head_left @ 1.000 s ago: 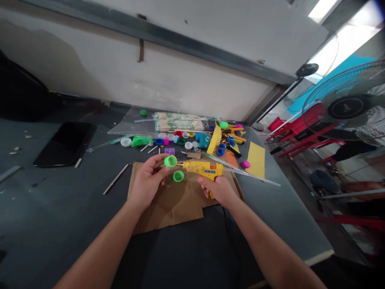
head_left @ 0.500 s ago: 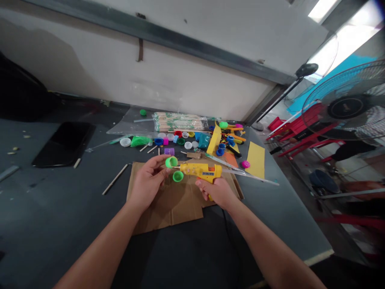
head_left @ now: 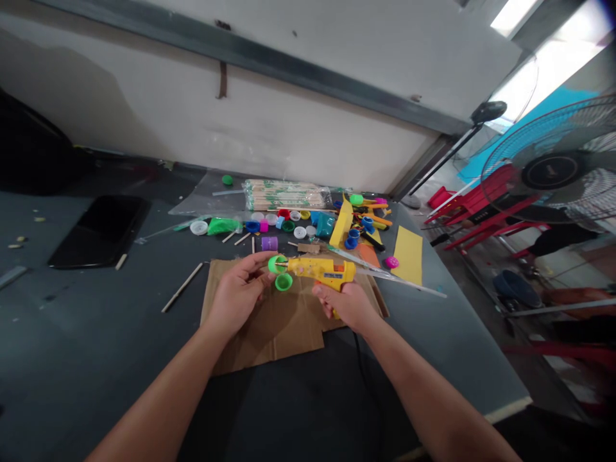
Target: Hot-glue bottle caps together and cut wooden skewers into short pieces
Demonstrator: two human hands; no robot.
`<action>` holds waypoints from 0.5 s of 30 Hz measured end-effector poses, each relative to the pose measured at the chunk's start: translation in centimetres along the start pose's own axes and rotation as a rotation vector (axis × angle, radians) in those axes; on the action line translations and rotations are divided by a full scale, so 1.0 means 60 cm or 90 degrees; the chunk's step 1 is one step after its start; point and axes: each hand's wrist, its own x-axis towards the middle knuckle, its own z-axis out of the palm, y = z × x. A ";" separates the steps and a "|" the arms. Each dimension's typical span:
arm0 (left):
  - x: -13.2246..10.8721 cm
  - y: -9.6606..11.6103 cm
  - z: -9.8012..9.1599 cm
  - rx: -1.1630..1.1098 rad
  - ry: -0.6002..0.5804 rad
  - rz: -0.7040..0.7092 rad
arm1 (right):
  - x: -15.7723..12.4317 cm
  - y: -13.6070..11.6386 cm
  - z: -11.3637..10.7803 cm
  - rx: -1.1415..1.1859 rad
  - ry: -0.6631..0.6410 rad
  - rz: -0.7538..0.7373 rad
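The dark surface (head_left: pixel 96 333) stretches out before me, with a brown cardboard sheet (head_left: pixel 269 333) as my work mat. Beyond the sheet lies a scatter of plastic bottle caps (head_left: pixel 299 232), and to its right a yellow card strip (head_left: pixel 409 255). Over the sheet, my right hand (head_left: pixel 347 307) is closed around the handle of a yellow hot glue gun (head_left: pixel 317 271). My left hand (head_left: pixel 238 295) pinches a green bottle cap (head_left: pixel 278 264) at the gun's nozzle, and a second green cap (head_left: pixel 283 282) sits just below it. I judge this the gluing step; the next move calls for a steady, careful squeeze.
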 end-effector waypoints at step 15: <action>-0.002 0.001 0.000 0.010 0.005 -0.004 | 0.005 0.012 -0.008 0.006 0.044 -0.012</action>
